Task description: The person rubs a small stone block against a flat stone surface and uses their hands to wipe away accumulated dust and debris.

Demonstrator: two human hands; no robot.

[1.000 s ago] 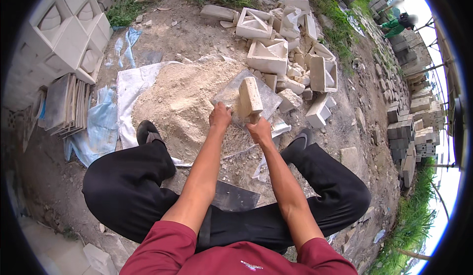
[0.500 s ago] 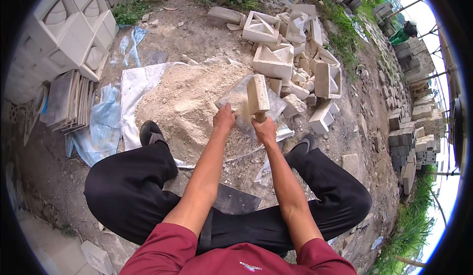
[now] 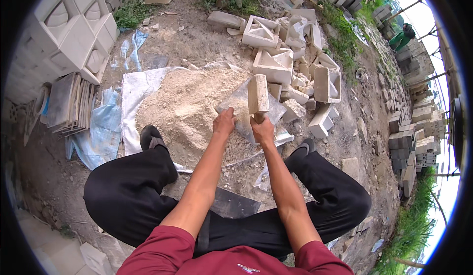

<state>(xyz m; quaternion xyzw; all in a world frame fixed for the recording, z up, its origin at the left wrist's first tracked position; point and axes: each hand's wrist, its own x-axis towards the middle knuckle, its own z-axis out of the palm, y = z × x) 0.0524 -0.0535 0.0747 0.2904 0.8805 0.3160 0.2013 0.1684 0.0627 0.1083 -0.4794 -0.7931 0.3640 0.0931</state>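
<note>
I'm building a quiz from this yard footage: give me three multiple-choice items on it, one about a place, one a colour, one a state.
1. Where is the sand pile?
A. on a pale sheet
B. in a bucket
C. on a table

2. What colour are the person's trousers?
A. white
B. black
C. yellow

3. How is the wooden mallet held?
A. lying flat on the ground
B. hanging from a hook
C. head up, in the right hand

Answers:
1 A, sheet edges show around the pile.
2 B, both legs are black.
3 C, the right hand grips its handle beside the left hand.

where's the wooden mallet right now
In the head view the wooden mallet sits centre frame, raised in the right hand, above the flat slab the left hand steadies beside the sand pile.
</note>
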